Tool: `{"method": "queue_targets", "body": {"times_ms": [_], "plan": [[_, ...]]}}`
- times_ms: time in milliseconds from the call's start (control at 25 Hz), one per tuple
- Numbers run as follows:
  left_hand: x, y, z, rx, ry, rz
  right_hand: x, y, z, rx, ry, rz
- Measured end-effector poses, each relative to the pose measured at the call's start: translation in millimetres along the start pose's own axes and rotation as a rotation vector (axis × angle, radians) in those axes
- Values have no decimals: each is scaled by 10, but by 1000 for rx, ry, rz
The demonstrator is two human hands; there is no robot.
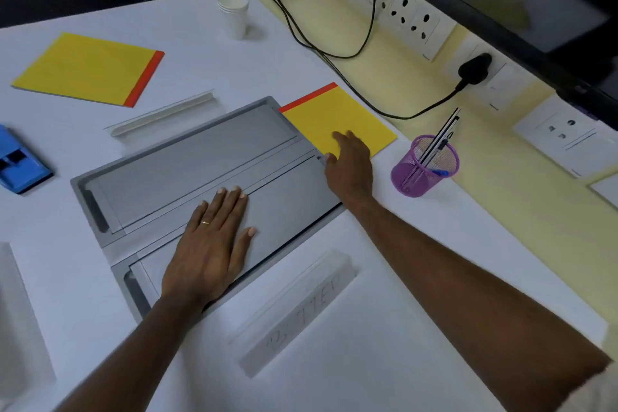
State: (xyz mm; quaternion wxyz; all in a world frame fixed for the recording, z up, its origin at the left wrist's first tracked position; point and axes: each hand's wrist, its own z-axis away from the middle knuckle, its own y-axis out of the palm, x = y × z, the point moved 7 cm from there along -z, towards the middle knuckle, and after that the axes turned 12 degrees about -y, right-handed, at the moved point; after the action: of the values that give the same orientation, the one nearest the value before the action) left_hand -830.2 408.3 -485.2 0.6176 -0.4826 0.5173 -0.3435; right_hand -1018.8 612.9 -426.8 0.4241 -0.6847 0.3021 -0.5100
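Observation:
A flat grey folder-like case (187, 160) lies opened out in the middle of the white table (368, 328). My left hand (210, 244) presses flat on its near panel, fingers straight and together. My right hand (351, 164) reaches over the case's right end, with the fingers spread and touching a yellow pad with a red strip (354, 117) that lies partly under the case's corner. A second yellow pad with a red strip (87, 68) lies at the far left.
Two clear plastic strips lie on the table, one behind the case (164, 115) and one in front (297, 308). A purple mesh pen cup (423, 165) stands right. Stacked paper cups (234, 13), a blue stapler-like tool (20, 160), black cables (301, 33) and wall sockets (398, 7) surround them.

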Motion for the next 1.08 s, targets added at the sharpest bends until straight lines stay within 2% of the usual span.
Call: {"method": "queue_targets", "body": {"times_ms": [80,200,280,1080], "plan": [[-8,-12,3,2,-1,17,46,78,-106,94,-162,150],[-21,-31,16,11,-1,28,-89,199,-193,251,-197,268],[-32,-38,16,18,-1,33,-144,229,-192,284,-256,391],[-40,-42,35,42,-6,45,-153,261,-378,269,-238,376]]}}
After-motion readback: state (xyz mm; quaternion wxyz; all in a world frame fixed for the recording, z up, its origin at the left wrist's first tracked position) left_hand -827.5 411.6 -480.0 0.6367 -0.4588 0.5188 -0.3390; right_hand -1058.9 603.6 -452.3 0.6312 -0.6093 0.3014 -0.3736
